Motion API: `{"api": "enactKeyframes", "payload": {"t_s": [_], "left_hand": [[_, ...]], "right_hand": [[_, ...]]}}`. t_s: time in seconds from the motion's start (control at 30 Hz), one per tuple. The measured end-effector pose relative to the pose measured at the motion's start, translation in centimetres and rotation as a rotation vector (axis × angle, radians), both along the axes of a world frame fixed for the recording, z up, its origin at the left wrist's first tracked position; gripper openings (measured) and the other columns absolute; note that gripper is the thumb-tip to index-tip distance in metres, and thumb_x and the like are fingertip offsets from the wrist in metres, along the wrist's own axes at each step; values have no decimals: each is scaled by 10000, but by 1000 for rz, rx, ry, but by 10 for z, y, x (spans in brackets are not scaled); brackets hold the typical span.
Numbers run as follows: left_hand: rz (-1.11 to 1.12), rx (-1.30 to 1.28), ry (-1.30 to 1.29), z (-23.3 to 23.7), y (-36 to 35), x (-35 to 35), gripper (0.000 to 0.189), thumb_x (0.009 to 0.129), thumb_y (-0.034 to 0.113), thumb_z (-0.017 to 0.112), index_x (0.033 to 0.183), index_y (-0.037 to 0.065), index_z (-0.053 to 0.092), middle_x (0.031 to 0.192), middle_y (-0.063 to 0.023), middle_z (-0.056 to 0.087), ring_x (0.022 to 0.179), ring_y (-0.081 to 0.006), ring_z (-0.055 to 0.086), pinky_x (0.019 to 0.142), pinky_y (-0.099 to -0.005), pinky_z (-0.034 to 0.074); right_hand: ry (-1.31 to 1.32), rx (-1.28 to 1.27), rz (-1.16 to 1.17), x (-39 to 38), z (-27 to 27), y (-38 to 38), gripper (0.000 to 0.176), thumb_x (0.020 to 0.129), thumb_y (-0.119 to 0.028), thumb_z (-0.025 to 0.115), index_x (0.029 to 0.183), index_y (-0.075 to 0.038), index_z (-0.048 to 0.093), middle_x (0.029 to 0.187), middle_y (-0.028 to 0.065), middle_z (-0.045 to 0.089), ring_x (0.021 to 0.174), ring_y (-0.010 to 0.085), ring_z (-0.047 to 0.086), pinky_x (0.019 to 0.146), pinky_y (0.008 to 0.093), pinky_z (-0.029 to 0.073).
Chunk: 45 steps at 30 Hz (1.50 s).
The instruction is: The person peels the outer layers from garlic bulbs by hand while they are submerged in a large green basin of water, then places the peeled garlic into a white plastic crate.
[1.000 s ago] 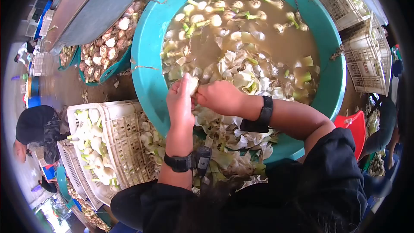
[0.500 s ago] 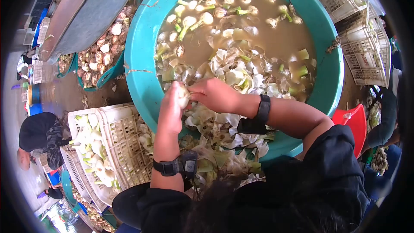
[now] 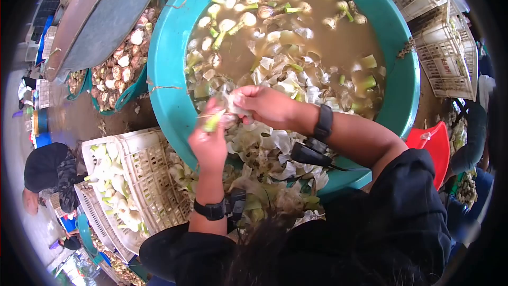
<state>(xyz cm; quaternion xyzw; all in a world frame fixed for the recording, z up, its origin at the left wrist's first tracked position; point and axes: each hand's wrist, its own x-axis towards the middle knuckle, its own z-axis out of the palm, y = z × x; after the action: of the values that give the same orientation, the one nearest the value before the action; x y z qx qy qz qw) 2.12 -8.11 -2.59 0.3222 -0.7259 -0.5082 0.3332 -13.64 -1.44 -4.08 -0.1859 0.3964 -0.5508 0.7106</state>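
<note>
Over the near left part of a big teal tub [image 3: 170,74], my left hand [image 3: 209,140] is closed on a garlic bulb with a short green stem [image 3: 212,122]. Motion blurs its fingers and part of the bulb. My right hand [image 3: 264,107] meets it from the right, its fingers pinched on pale skin at the bulb. Below both hands lies a heap of loose peeled skins [image 3: 264,151]. Brown water [image 3: 328,45] fills the tub, with bulbs with green stems [image 3: 226,25] floating at the far side and skins nearer.
A white crate [image 3: 153,167] of clean bulbs stands at the left. Unpeeled bulbs [image 3: 124,69] fill a teal container behind it. Crates [image 3: 447,55] and a red basin [image 3: 431,148] are at the right. One person [image 3: 50,172] bends at far left; another person's arm [image 3: 471,140] shows at right.
The left hand has turned and lowered slightly, bringing a green stem into view. My right fingers now hold pale skin against the bulb. The whole view has shifted a little.
</note>
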Motion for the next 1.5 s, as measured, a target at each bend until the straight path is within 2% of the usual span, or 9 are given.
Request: {"api": "enactKeyframes", "payload": {"t_s": [0.17, 0.37, 0.5, 0.7, 0.8, 0.9, 1.17, 1.37, 1.5], "left_hand": [[461, 644, 397, 10, -13, 9, 127, 788, 23, 603, 910, 8, 570, 1015, -92, 570, 873, -170, 584, 752, -286, 505], [174, 81, 4, 25, 1, 5, 146, 753, -32, 621, 895, -15, 590, 944, -38, 562, 818, -91, 535, 726, -227, 442], [93, -81, -24, 29, 3, 1, 129, 747, -59, 616, 874, -49, 599, 860, -45, 563, 738, -92, 547, 613, -199, 438], [569, 761, 252, 32, 3, -5, 160, 798, 147, 638, 910, 47, 582, 798, -19, 597, 688, -95, 564, 586, -209, 455], [524, 634, 195, 31, -7, 8, 175, 811, 192, 626, 912, 63, 565, 822, -18, 599, 664, -93, 560, 578, -229, 464], [428, 482, 176, 31, -3, 9, 144, 815, 155, 621, 886, 36, 579, 824, -24, 586, 681, -83, 540, 599, -220, 446], [264, 525, 203, 30, 2, 3, 161, 852, 168, 576, 921, 23, 573, 800, -15, 563, 718, -76, 517, 621, -212, 420], [612, 1112, 282, 13, -14, 0, 259, 863, 288, 538, 961, 48, 549, 789, -7, 598, 669, -124, 571, 570, -265, 478], [535, 1272, 313, 28, -22, 23, 232, 867, 311, 510, 911, 87, 551, 651, 39, 525, 476, -64, 442, 403, -207, 374]], "right_hand": [[1327, -616, 479, 4, 4, 44, 153, 755, -148, 604, 901, -106, 615, 849, 86, 609, 806, 258, 585, 730, 342, 464], [1241, -652, -249, -7, 32, -4, 227, 729, -125, 645, 949, -80, 615, 901, 96, 598, 820, 289, 560, 677, 353, 464], [1089, -695, -19, -7, 29, -15, 193, 749, -127, 620, 933, -70, 608, 916, 118, 573, 832, 300, 543, 665, 357, 459], [1525, -887, 101, 2, 29, 38, 113, 768, -115, 555, 865, -58, 548, 911, 142, 517, 859, 302, 510, 756, 366, 442], [1628, -640, 444, -4, 12, 55, 272, 744, -85, 575, 1014, -59, 556, 934, 115, 535, 844, 291, 538, 716, 362, 472], [1437, -394, 117, -9, 38, 49, 381, 746, -62, 567, 1125, -81, 528, 1023, 131, 542, 892, 287, 548, 723, 371, 482], [934, -838, -184, -8, 26, -12, 249, 729, -1, 603, 973, -51, 616, 1035, 122, 552, 781, 270, 583, 697, 345, 488], [1585, -1245, 102, 5, 44, 37, 238, 629, -107, 591, 864, -79, 611, 844, 80, 556, 786, 257, 556, 651, 336, 480], [2115, -301, 549, -45, 5, 46, 352, 680, -171, 595, 1020, -82, 576, 926, 108, 561, 838, 243, 563, 691, 347, 480]]}}
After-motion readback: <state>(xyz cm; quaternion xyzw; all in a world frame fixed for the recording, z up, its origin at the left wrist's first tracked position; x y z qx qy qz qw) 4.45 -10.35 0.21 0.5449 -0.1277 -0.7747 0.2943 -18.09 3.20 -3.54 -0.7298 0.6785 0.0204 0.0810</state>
